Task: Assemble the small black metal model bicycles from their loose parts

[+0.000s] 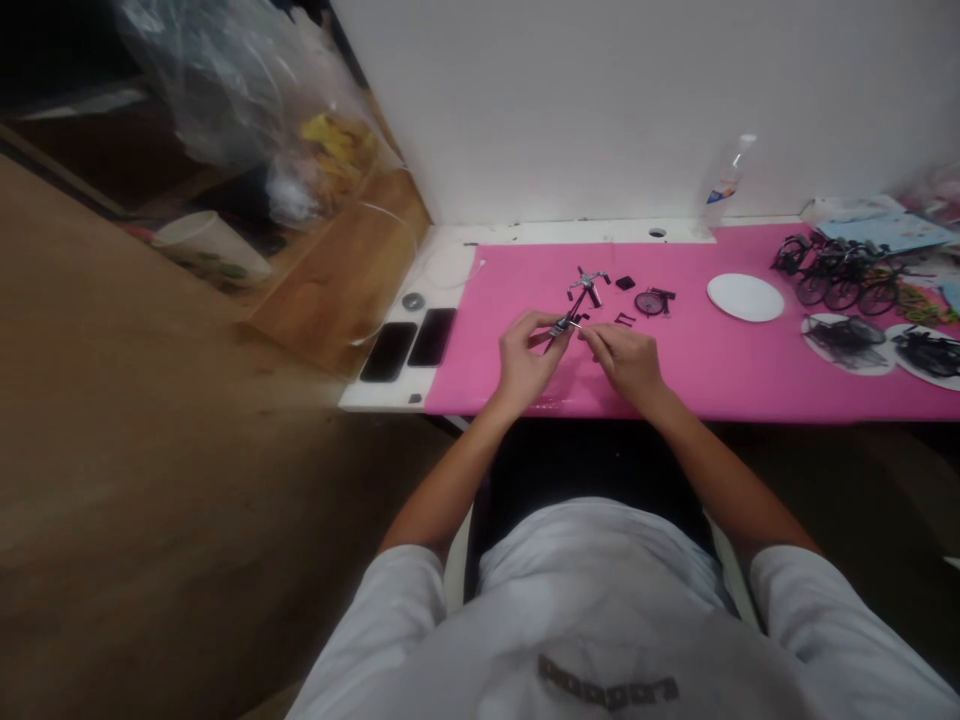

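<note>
My left hand [525,358] is closed on a dark miniature bicycle frame [576,303], held tilted over the pink table cover, handlebars pointing away from me. Between the fingertips of my right hand [624,358] is a thin silver rod [576,324], its tip against the near end of the frame. Too little of the rod shows to tell its exact kind. Just beyond my hands lie a small bicycle wheel with a black part [651,303], a black square piece [625,283] and a small black bracket-like piece [625,319].
Two dark phones [388,352] lie left on the white tabletop. To the right are a white plate [745,298], several miniature bicycles [840,275] and plates of black parts [847,343]. A clear bottle [724,185] stands by the wall. A wooden box [337,280] is at left.
</note>
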`<state>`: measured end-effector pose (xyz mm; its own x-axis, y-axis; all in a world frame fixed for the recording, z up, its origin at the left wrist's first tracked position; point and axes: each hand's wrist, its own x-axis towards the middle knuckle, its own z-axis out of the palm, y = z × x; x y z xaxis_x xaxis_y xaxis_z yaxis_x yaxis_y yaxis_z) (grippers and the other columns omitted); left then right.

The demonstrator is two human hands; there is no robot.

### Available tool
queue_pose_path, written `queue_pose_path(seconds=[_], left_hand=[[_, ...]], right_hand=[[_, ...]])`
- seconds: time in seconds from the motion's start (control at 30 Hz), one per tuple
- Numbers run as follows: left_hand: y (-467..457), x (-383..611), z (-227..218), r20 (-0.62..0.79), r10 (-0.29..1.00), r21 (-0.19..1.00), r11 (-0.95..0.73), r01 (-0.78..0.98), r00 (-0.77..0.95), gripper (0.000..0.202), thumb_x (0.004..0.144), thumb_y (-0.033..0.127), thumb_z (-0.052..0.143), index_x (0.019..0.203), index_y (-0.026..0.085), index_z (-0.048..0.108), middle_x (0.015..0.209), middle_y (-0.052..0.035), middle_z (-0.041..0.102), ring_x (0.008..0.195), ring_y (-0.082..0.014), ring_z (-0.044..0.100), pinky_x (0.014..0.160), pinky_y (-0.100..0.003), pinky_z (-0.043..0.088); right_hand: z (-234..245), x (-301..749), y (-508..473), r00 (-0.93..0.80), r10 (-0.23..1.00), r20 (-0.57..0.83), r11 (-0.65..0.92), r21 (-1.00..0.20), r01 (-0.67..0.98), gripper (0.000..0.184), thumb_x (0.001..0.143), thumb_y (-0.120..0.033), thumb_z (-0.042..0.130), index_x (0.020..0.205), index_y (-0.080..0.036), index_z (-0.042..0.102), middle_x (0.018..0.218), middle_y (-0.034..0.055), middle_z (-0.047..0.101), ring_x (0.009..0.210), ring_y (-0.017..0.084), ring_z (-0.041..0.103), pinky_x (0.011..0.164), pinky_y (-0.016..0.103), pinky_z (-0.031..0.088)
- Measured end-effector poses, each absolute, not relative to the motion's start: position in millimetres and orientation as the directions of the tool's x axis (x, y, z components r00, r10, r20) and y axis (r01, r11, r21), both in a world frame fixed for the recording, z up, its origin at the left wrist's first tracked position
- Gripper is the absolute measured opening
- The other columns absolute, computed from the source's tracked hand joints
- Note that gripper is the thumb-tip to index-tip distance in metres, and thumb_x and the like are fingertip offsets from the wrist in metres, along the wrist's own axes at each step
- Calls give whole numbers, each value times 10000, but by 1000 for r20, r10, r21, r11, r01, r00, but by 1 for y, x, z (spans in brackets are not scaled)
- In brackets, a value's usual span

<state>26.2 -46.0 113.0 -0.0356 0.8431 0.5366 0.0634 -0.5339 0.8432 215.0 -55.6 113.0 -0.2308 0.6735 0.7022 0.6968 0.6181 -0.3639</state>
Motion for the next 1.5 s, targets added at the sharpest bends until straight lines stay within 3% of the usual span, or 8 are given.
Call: queue_pose_path(seconds=[0.17,0.4,0.5,0.7,1.03,1.5], left_hand=[[-46,28,111,533,845,845,-529,82,-43,351,915,540,852,1018,208,797,1042,-68,756,973,-166,762,860,-308,693],[-47,31,103,568,821,822,-562,91,-59,317,942,516,833,1035,215,796,1035,-62,754,973,-159,761,841,-289,687],[-46,31,102,567,821,822,-558,115,-68,329,939,529,831,1028,215,789,1043,-69,758,979,-165,761,844,-295,688],[-45,33,101,503,861,863,-496,92,-75,301,929,488,848,1016,209,772,1043,-67,767,956,-164,770,864,-312,691],[-43,35,100,478,876,876,-471,101,-62,260,913,423,865,1023,201,785,1034,-66,780,955,-168,775,862,-302,670],[-44,31,99,599,800,757,-577,305,27,138,922,206,807,1056,227,781,1022,-55,779,956,-170,753,829,-296,653]], right_hand=[[117,214,-58,-217,725,653,592,-430,682,588,1186,-573,399,988,-217,823,773,32,790,692,171,740,689,295,504],[126,209,-64,-145,859,491,481,-677,557,666,1131,-715,422,905,-219,804,594,-1,700,599,176,703,711,298,521],[128,207,-67,-124,886,446,439,-723,533,679,1115,-745,424,909,-220,803,592,2,693,584,177,687,719,301,518],[125,204,-64,-124,867,482,460,-682,569,624,1136,-679,414,967,-223,805,682,35,716,665,202,684,726,325,498],[123,206,-60,-17,787,617,502,-623,600,463,1109,-557,521,848,-220,703,714,29,663,656,176,578,660,320,420],[117,201,-63,-182,746,641,571,-475,669,403,1119,-419,484,822,-215,663,736,45,660,683,184,575,660,321,382]])
